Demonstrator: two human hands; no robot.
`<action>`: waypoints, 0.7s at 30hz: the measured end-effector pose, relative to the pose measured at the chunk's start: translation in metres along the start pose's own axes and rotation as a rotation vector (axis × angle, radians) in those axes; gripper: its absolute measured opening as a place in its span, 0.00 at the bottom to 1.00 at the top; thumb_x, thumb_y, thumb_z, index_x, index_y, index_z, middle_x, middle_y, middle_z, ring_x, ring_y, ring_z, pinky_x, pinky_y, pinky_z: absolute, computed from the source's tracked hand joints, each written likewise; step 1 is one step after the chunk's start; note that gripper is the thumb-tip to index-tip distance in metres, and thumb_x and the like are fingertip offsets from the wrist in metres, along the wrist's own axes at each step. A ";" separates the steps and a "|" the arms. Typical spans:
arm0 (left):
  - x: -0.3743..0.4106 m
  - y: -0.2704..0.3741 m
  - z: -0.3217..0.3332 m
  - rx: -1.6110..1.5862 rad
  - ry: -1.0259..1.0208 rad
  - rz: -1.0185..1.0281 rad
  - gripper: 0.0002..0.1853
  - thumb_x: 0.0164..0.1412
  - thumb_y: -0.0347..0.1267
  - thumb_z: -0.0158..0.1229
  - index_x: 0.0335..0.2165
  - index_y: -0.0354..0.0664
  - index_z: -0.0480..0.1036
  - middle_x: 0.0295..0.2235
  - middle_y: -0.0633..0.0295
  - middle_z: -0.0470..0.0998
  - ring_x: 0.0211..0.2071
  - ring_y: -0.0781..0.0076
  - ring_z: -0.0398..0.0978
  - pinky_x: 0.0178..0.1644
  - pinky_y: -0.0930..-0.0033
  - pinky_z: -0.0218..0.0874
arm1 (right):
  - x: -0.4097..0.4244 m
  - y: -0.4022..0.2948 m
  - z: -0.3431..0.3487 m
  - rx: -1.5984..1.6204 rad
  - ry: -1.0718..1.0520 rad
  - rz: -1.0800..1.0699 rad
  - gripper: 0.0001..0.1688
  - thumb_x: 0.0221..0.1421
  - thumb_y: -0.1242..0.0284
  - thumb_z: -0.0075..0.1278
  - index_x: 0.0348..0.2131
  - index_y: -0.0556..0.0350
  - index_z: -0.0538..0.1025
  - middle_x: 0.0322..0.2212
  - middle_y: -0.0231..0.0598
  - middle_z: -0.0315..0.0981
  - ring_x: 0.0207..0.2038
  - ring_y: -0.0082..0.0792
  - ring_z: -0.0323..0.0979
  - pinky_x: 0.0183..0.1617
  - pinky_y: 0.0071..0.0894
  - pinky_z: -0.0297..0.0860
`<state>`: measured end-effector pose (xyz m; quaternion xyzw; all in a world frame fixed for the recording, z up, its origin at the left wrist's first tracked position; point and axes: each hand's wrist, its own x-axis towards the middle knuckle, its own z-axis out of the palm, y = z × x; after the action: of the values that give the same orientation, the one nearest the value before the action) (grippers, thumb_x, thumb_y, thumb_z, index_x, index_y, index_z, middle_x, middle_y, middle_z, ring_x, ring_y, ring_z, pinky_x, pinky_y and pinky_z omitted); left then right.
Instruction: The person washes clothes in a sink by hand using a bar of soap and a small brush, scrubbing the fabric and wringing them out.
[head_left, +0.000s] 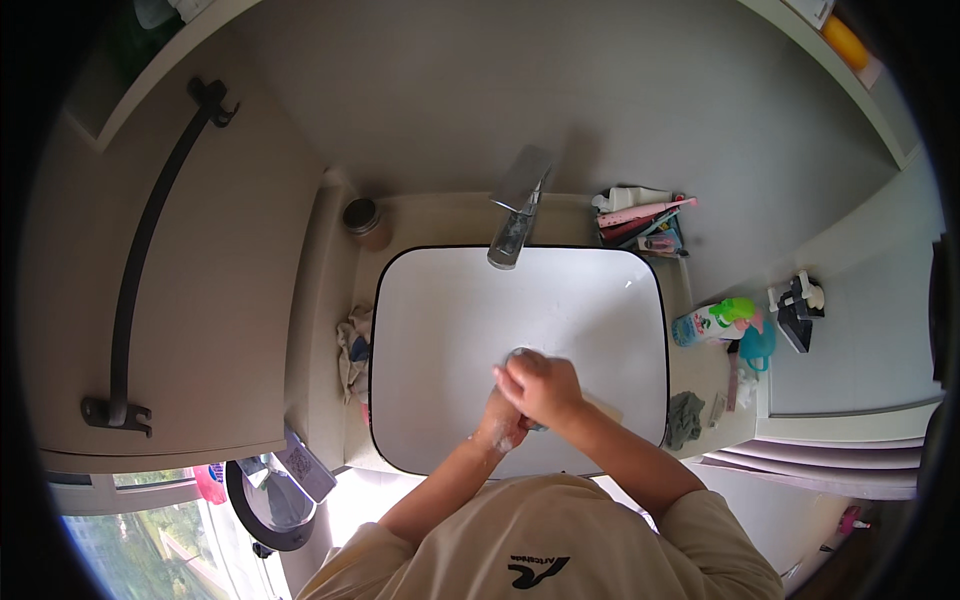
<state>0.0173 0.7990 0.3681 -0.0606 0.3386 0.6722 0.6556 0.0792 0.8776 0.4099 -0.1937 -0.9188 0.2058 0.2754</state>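
Both my hands are pressed together over the white rectangular washbasin (450, 315), low and right of its middle. My right hand (547, 386), fingers curled, lies over my left hand (501, 420) and hides much of it. White suds cling to my left wrist. Small greyish patches show at the edges of the hands; whether they belong to a held thing or to the basin behind, I cannot tell. Beside my right wrist a pale cream flat piece (604, 407) shows in the basin, partly covered by the forearm. Above the far rim stands a chrome faucet (514, 225).
Right of the basin are a pump bottle with a green top (712, 319), a teal cup (757, 345) and a crumpled grey cloth (684, 420). A toothbrush holder (641, 221) and a lidded jar (367, 223) stand behind. A beige cloth (354, 352) lies left.
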 end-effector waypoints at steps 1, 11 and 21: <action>-0.003 0.002 0.003 0.039 -0.036 -0.080 0.11 0.61 0.37 0.36 0.27 0.47 0.64 0.19 0.68 0.65 0.16 0.80 0.60 0.16 0.78 0.50 | 0.010 0.014 0.001 -0.015 0.021 0.171 0.18 0.49 0.64 0.48 0.14 0.54 0.64 0.12 0.38 0.63 0.14 0.41 0.63 0.13 0.36 0.58; 0.056 -0.036 -0.086 0.079 -0.505 0.187 0.15 0.61 0.40 0.35 0.32 0.44 0.64 0.21 0.65 0.67 0.20 0.75 0.65 0.27 0.73 0.61 | -0.009 0.034 0.038 0.163 -0.013 0.263 0.16 0.53 0.70 0.42 0.16 0.59 0.69 0.15 0.46 0.68 0.17 0.48 0.65 0.21 0.39 0.62; 0.019 -0.003 -0.024 0.281 0.336 -0.022 0.15 0.58 0.40 0.41 0.25 0.39 0.65 0.18 0.65 0.64 0.15 0.76 0.62 0.15 0.74 0.52 | -0.025 0.018 0.057 0.215 0.010 0.281 0.18 0.50 0.70 0.45 0.12 0.58 0.65 0.11 0.47 0.64 0.15 0.49 0.64 0.19 0.41 0.62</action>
<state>0.0085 0.8018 0.3387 -0.0835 0.5330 0.5914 0.5993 0.0691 0.8656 0.3469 -0.2908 -0.8540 0.3383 0.2677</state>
